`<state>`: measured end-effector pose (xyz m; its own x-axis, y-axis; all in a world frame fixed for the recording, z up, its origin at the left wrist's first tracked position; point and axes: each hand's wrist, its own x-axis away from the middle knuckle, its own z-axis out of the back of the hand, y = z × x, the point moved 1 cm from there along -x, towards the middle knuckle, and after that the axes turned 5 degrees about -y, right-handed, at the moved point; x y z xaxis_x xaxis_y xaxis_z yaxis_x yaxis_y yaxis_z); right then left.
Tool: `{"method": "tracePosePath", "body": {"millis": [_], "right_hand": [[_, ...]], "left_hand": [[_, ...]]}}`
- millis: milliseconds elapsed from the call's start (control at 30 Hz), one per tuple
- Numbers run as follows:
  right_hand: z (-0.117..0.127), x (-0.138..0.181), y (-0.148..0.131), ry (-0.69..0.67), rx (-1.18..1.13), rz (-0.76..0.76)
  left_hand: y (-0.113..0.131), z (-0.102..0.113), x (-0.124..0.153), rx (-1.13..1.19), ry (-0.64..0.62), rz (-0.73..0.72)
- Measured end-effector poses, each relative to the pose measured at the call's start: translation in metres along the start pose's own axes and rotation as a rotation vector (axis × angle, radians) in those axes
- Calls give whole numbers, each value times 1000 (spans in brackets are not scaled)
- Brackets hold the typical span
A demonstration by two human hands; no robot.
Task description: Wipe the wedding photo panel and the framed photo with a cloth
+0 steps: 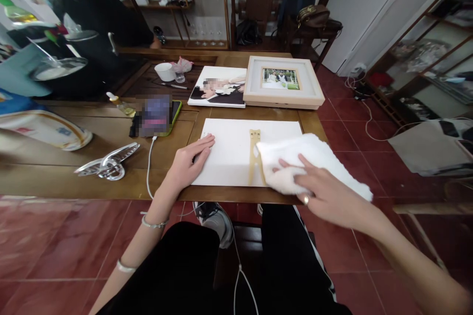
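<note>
A white rectangular board [229,157] lies flat near the table's front edge. Down its middle runs a tan, two-legged piece with a cat-like head [254,139]; whether it is attached cannot be told. My left hand [188,162] rests on the board's left edge, fingers stretched out and thumb apart, holding nothing. A fluffy white cloth [325,157] covers the board's right part and hangs past the table's right edge. My right hand [314,184], wearing a ring, grips a bunched part of this cloth against the board, with some fingers buried in it.
Behind the board lie a photo panel [201,101] and a framed photo [254,78]. To the left are a phone [175,113] with a white cable [149,167], a dropper bottle [123,107], a shiny silver object [111,161] and a white cup [164,72].
</note>
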<state>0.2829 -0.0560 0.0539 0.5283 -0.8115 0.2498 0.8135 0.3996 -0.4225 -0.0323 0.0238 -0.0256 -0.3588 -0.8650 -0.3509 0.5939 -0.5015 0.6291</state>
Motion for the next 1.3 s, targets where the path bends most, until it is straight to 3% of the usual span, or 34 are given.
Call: {"method": "tracePosePath", "body": {"millis": [100, 200, 300, 533, 633, 767, 967, 1067, 1167, 1300], "right_hand": [[-4, 23, -9, -105, -42, 6], [0, 21, 0, -135, -89, -83], [8, -2, 15, -61, -126, -139], [29, -82, 33, 186, -82, -86], [31, -98, 36, 246, -51, -105], [22, -81, 27, 198, -8, -92], [8, -8, -6, -64, -44, -66], [9, 12, -11, -153, -53, -86], [14, 7, -5, -157, -2, -120], [25, -30, 12, -22, 78, -125]], "left_hand": [[0, 0, 0, -3, -3, 5], [-1, -1, 0, 1, -3, 7], [-1, -1, 0, 5, 2, 6], [-1, 0, 0, 6, 1, -1], [-2, -1, -1, 2, 4, -5], [-1, -1, -1, -7, 1, -2], [0, -1, 0, -2, 3, 4], [0, -1, 0, 2, 5, -1], [0, -1, 0, 1, 3, -7], [-1, -1, 0, 8, 7, -10]]}}
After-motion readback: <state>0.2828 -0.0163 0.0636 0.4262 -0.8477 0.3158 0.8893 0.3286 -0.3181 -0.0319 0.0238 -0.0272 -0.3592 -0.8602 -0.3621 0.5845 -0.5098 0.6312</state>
